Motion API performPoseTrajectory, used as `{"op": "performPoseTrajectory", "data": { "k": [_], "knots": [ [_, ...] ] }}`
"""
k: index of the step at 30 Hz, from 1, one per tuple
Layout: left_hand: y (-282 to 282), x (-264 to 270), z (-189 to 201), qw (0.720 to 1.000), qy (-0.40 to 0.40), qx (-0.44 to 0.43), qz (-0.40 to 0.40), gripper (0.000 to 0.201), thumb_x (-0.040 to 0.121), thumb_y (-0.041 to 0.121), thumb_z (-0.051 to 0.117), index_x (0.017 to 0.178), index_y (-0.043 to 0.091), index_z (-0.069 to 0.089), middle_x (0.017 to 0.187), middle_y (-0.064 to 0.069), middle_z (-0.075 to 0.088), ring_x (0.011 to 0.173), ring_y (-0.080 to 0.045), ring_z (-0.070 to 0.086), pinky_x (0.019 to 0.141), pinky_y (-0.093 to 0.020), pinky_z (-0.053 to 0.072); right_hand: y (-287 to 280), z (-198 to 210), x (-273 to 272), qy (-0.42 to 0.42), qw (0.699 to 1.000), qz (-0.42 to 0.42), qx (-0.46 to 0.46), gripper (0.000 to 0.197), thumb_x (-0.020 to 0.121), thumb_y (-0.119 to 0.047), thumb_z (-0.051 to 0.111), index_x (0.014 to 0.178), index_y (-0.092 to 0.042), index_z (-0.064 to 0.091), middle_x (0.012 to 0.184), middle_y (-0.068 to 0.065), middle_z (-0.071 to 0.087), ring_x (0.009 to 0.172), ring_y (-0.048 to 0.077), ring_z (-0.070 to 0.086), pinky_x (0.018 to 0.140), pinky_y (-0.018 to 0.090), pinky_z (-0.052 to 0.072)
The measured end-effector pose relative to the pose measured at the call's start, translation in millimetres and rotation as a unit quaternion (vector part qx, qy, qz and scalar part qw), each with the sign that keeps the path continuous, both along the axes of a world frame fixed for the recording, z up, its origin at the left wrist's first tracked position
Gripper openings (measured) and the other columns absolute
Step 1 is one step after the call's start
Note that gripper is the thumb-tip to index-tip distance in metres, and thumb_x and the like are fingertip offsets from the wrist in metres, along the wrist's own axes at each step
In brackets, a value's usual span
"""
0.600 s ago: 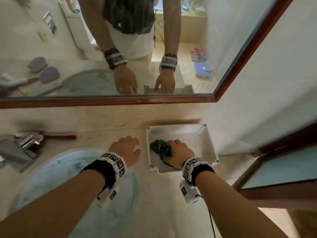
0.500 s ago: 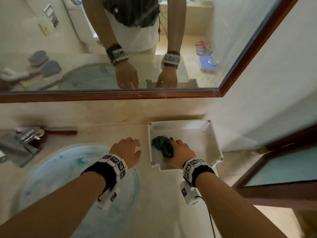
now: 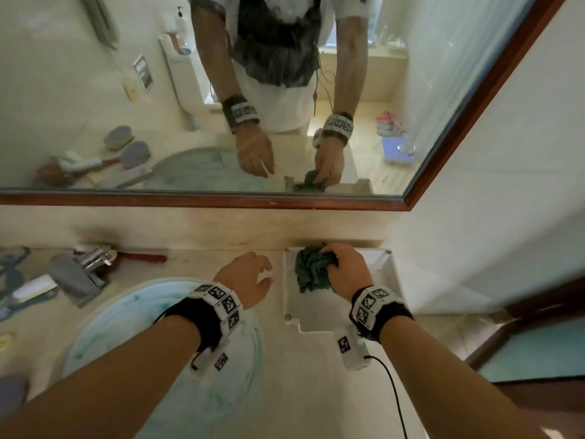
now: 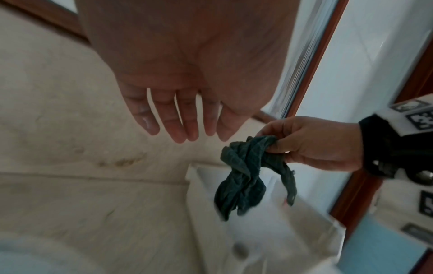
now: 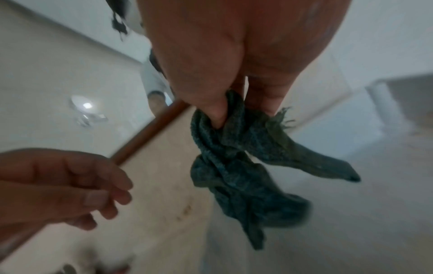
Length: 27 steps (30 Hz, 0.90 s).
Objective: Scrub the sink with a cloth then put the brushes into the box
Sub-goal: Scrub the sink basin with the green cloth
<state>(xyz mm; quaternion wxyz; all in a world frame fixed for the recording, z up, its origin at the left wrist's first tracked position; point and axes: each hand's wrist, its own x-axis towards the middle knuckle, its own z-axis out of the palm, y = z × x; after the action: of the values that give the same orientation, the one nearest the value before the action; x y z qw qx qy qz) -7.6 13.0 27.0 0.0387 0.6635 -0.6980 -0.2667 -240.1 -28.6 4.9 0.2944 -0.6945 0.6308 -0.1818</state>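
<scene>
A crumpled dark green cloth [image 3: 311,269] [image 4: 246,172] [image 5: 234,166] hangs over the far part of the white box [image 3: 286,299] [image 4: 269,231]. My right hand [image 3: 335,258] [image 4: 304,142] [image 5: 234,111] pinches its top between thumb and fingers. My left hand [image 3: 253,274] [image 4: 185,126] [image 5: 93,189] hovers over the counter between the pale blue sink [image 3: 133,318] and the box, fingers relaxed and holding nothing. A red-handled brush [image 3: 142,257] lies behind the faucet [image 3: 91,259]. More brushes [image 3: 31,291] lie at the far left.
A wood-framed mirror [image 3: 221,201] runs along the back of the beige counter. The white wall stands just right of the box. A dark wooden door frame [image 3: 522,312] sits at the lower right. My right wrist cable [image 3: 392,384] trails down.
My right hand has lifted the cloth off the box floor, and it now hangs above the box's far end. The left hand has stayed beside the box.
</scene>
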Motion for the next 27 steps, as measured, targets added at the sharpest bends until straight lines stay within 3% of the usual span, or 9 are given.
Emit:
{"op": "performPoseTrajectory", "data": {
  "k": [3,7,9,11,13,15,20,23,27],
  "knots": [
    [-2.4,-11.4,47.0,0.992,0.103,-0.061,0.029,0.035,0.084,0.035,0.069,0.115,0.025,0.058,0.108,0.005,0.055,0.094,-0.013,0.057,0.087,-0.029,0.048,-0.3,55.6,5.2,-0.062,0.997,0.012,-0.053,0.031,0.083,0.000,0.055,0.108,-0.016,0.065,0.112,0.005,0.062,0.098,0.015,0.053,0.093,0.026,0.045],
    [5.0,-20.1,103.1,0.970,0.204,-0.124,0.045,0.073,0.068,0.036,0.083,0.131,0.027,0.046,0.112,0.007,0.053,0.090,-0.005,0.056,0.073,-0.018,0.046,14.4,116.8,14.5,-0.149,0.982,0.039,-0.107,0.031,0.083,-0.002,0.060,0.100,-0.027,0.066,0.104,-0.004,0.067,0.094,0.011,0.060,0.086,0.023,0.051],
    [11.3,-17.5,121.5,0.962,0.228,-0.138,0.057,0.078,0.067,0.038,0.084,0.133,0.027,0.044,0.113,0.010,0.056,0.093,-0.006,0.059,0.078,-0.020,0.051,26.6,139.2,18.7,-0.187,0.973,0.061,-0.125,0.031,0.084,-0.003,0.061,0.101,-0.029,0.064,0.100,-0.006,0.067,0.084,0.004,0.063,0.076,0.019,0.054],
    [20.3,-9.7,133.2,0.956,0.251,-0.128,0.080,0.063,0.073,0.037,0.080,0.128,0.025,0.052,0.106,0.009,0.064,0.092,-0.008,0.063,0.082,-0.027,0.054,40.0,154.9,23.2,-0.227,0.960,0.070,-0.146,0.032,0.085,0.000,0.061,0.102,-0.028,0.059,0.094,-0.007,0.067,0.077,0.000,0.063,0.065,0.014,0.051],
    [31.5,0.2,140.1,0.953,0.251,-0.135,0.100,0.032,0.080,0.031,0.075,0.107,0.015,0.068,0.087,0.004,0.070,0.078,-0.005,0.064,0.074,-0.027,0.053,51.8,164.3,28.7,-0.267,0.947,0.065,-0.164,0.031,0.086,0.003,0.060,0.099,-0.025,0.053,0.090,-0.007,0.065,0.071,0.001,0.062,0.060,0.018,0.051],
    [47.3,9.5,143.5,0.941,0.275,-0.145,0.136,0.012,0.085,0.021,0.071,0.088,0.009,0.071,0.073,0.002,0.068,0.066,-0.004,0.059,0.067,-0.025,0.046,60.5,164.7,34.8,-0.283,0.944,0.063,-0.160,0.029,0.087,0.005,0.059,0.095,-0.022,0.052,0.088,-0.007,0.063,0.067,0.002,0.061,0.054,0.021,0.051],
    [86.4,40.3,140.8,0.900,0.342,-0.114,0.247,0.004,0.092,0.010,0.061,0.094,0.011,0.065,0.091,-0.006,0.067,0.087,-0.021,0.062,0.080,-0.032,0.049,72.6,134.5,55.7,-0.264,0.958,0.074,-0.078,0.025,0.087,0.002,0.062,0.094,-0.021,0.054,0.087,0.005,0.067,0.063,0.015,0.063,0.048,0.025,0.051],
    [106.3,62.0,130.3,0.896,0.325,-0.105,0.284,0.003,0.094,0.011,0.059,0.091,0.011,0.060,0.088,-0.009,0.065,0.084,-0.024,0.061,0.077,-0.037,0.050,83.3,117.5,74.4,-0.228,0.963,0.128,-0.064,0.028,0.087,-0.006,0.068,0.102,-0.022,0.050,0.094,-0.002,0.065,0.073,0.004,0.063,0.061,0.023,0.055],
    [125.7,88.2,125.7,0.889,0.325,-0.098,0.307,0.003,0.093,0.010,0.059,0.091,0.010,0.057,0.086,-0.011,0.064,0.082,-0.024,0.061,0.076,-0.038,0.051,99.8,106.9,108.4,-0.211,0.959,0.191,0.000,0.057,0.079,-0.003,0.065,0.120,-0.039,0.049,0.119,-0.005,0.050,0.107,0.015,0.055,0.090,0.035,0.055]
  ]
}}
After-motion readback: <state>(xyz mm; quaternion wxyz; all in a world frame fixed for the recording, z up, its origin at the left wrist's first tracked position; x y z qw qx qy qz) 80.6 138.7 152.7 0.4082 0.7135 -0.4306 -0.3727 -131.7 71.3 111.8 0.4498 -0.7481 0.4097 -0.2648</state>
